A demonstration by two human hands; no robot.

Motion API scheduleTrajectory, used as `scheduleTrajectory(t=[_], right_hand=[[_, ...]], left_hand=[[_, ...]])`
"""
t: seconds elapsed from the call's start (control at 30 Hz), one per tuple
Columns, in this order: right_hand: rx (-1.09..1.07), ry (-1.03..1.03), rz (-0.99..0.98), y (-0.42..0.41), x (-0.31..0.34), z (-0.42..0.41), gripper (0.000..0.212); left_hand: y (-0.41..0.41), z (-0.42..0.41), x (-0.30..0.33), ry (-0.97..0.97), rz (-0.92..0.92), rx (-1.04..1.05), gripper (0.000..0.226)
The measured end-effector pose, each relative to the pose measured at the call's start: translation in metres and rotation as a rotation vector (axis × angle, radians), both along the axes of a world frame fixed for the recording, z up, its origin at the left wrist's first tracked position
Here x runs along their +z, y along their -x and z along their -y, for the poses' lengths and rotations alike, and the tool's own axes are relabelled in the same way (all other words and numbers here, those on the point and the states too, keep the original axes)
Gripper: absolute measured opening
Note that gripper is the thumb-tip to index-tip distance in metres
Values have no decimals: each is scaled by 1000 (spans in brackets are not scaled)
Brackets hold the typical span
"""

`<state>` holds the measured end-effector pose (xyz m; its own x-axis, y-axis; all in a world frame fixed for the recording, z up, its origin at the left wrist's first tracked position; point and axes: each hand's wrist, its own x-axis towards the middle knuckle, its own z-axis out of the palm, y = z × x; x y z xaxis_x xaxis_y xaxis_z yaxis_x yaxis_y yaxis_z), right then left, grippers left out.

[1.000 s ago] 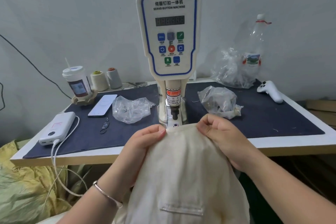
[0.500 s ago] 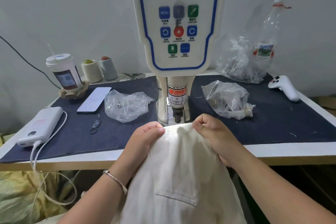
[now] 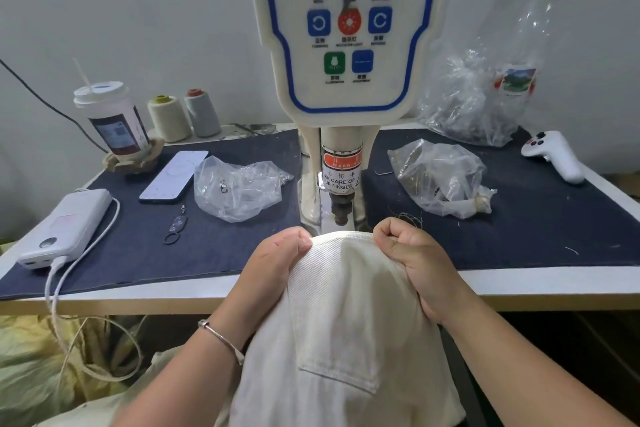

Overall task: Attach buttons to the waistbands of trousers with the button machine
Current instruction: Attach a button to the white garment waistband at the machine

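Reading "MENU" on the button machine (image 3: 349,28) panel and "WARNING / CARE OF FINGER" on its head sticker. Count: three clear plastic bags (image 3: 239,185), two thread cones (image 3: 169,118), one cup (image 3: 110,121), one phone (image 3: 173,175), one power bank (image 3: 65,227). Left hand (image 3: 273,263) and right hand (image 3: 412,260) each have their grip clamped on the cream trousers (image 3: 343,322) waistband edge, held between them just beneath the punch, at the bench (image 3: 519,282) front edge.
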<state>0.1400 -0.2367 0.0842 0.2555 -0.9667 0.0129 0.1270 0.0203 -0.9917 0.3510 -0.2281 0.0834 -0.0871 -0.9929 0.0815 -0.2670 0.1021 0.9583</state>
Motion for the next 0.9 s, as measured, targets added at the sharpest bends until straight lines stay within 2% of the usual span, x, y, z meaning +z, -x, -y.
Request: scheduleTrajectory(t=[0.43, 0.9], right_hand=[[11, -19, 7, 1, 2, 0, 31], [-25, -15, -43, 0, 5, -2, 29]], left_hand=[[-2, 1, -4, -52, -70, -47, 19], [-3, 1, -3, -27, -39, -45, 20]])
